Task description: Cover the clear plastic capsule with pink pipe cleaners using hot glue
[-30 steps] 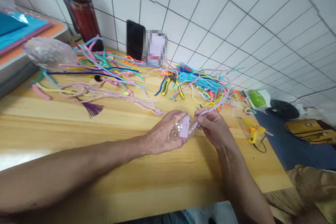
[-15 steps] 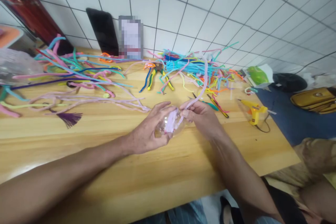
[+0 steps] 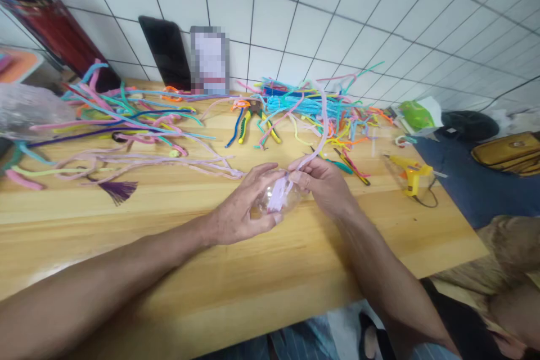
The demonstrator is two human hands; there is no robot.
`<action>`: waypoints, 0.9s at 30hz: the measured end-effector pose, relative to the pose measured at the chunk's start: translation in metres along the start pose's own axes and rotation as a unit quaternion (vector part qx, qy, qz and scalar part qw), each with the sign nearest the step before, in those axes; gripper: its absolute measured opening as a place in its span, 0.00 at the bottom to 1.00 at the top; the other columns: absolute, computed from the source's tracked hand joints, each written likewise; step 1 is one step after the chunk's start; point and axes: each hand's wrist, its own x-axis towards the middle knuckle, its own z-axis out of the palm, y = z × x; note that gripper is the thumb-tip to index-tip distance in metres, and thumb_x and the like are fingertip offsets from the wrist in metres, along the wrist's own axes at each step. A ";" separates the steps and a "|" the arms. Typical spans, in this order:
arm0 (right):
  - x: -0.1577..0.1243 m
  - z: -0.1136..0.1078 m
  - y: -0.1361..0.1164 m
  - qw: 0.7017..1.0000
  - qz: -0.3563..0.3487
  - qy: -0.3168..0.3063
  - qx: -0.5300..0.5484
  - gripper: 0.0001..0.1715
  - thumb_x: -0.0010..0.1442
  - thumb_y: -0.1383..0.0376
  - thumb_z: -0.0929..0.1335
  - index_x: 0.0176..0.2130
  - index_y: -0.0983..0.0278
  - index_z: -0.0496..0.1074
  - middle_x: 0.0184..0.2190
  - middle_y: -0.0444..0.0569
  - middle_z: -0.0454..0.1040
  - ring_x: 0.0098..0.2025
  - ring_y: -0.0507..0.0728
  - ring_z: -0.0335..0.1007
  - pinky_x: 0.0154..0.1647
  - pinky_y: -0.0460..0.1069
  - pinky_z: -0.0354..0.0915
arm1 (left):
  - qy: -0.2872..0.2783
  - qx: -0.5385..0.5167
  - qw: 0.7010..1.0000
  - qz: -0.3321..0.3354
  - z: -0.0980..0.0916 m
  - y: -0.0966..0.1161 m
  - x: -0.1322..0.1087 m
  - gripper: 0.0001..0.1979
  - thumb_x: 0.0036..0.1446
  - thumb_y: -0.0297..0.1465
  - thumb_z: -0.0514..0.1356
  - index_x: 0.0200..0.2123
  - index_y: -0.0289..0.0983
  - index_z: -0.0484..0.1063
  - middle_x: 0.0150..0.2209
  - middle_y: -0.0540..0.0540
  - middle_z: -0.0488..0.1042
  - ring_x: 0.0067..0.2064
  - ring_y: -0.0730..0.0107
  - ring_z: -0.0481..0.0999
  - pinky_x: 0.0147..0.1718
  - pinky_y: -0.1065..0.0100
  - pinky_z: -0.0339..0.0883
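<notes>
My left hand [image 3: 242, 208] is closed around a small clear plastic ball [image 3: 291, 202], its thumb below and fingers above. Pale lilac pipe cleaner strands [image 3: 277, 194] lie side by side in a band across the ball. Between the thumb and fingertips of my right hand [image 3: 323, 183] is pinched a lilac pipe cleaner [image 3: 324, 118], whose long free end arcs up and away over the table. Its lower part runs down against the ball beside the band. My fingers hide the ball's left and upper edges.
Loose coloured pipe cleaners [image 3: 139, 118] spread along the back left, near a purple tassel [image 3: 119, 191]. Yellow-green handled pliers [image 3: 253, 121] and a blue bundle [image 3: 301, 104] lie at the back. A yellow glue gun [image 3: 411, 174] is on the right; two phones lean on the tiled wall.
The lilac pipe cleaner's free end has swung slightly left, and its lower part sits closer to the band. Both hands keep their grip; the whole view has shifted a little.
</notes>
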 end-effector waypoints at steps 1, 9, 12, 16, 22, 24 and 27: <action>0.000 0.000 0.000 1.000 -0.002 0.000 -0.006 0.19 0.51 0.52 0.83 0.34 0.61 0.79 0.24 0.39 0.70 0.24 0.50 0.60 0.27 0.47 0.60 | -0.003 -0.008 1.000 0.004 0.000 -0.001 -0.001 0.39 0.70 0.37 0.65 0.78 0.49 0.53 0.75 0.34 0.58 0.78 0.42 0.57 0.74 0.36 0.60; -0.001 0.003 0.001 1.000 -0.023 -0.020 0.002 0.17 0.53 0.54 0.82 0.33 0.61 0.80 0.22 0.38 0.69 0.24 0.49 0.60 0.27 0.47 0.62 | 0.009 -0.032 0.999 -0.039 0.000 0.002 -0.002 0.27 0.76 0.38 0.59 0.74 0.49 0.60 0.74 0.36 0.61 0.77 0.49 0.61 0.75 0.44 0.61; -0.001 0.003 0.001 0.999 -0.025 -0.019 0.000 0.17 0.53 0.53 0.82 0.33 0.61 0.80 0.22 0.38 0.71 0.25 0.50 0.63 0.28 0.47 0.63 | 0.025 -0.027 0.998 -0.041 0.002 0.003 0.000 0.26 0.75 0.37 0.61 0.73 0.48 0.62 0.72 0.37 0.64 0.75 0.50 0.65 0.73 0.46 0.63; -0.003 0.005 0.001 0.999 -0.031 -0.012 0.003 0.17 0.53 0.53 0.82 0.33 0.60 0.81 0.24 0.40 0.75 0.26 0.51 0.68 0.30 0.48 0.66 | 0.039 -0.026 0.998 -0.036 0.003 0.004 0.002 0.25 0.74 0.34 0.62 0.70 0.47 0.64 0.70 0.38 0.66 0.73 0.53 0.68 0.72 0.49 0.65; -0.003 0.009 0.005 0.999 -0.050 0.006 0.018 0.16 0.52 0.54 0.83 0.33 0.60 0.82 0.28 0.43 0.81 0.29 0.53 0.75 0.31 0.48 0.70 | 0.049 -0.024 0.998 -0.021 0.003 0.005 0.005 0.25 0.72 0.31 0.63 0.69 0.46 0.64 0.67 0.38 0.69 0.70 0.54 0.71 0.69 0.50 0.67; -0.004 0.011 0.007 0.998 -0.055 0.017 0.017 0.15 0.51 0.55 0.84 0.32 0.60 0.82 0.27 0.43 0.81 0.29 0.53 0.75 0.31 0.48 0.70 | 0.055 -0.024 0.998 -0.015 0.004 0.005 0.005 0.25 0.71 0.30 0.63 0.69 0.46 0.65 0.66 0.38 0.70 0.69 0.54 0.72 0.68 0.50 0.68; -0.004 0.014 0.009 0.997 -0.067 0.031 0.008 0.14 0.53 0.54 0.83 0.32 0.59 0.82 0.26 0.43 0.81 0.28 0.53 0.75 0.31 0.48 0.70 | 0.064 -0.030 0.997 -0.010 0.006 0.003 0.005 0.26 0.71 0.29 0.63 0.69 0.46 0.64 0.66 0.39 0.70 0.68 0.55 0.72 0.68 0.52 0.68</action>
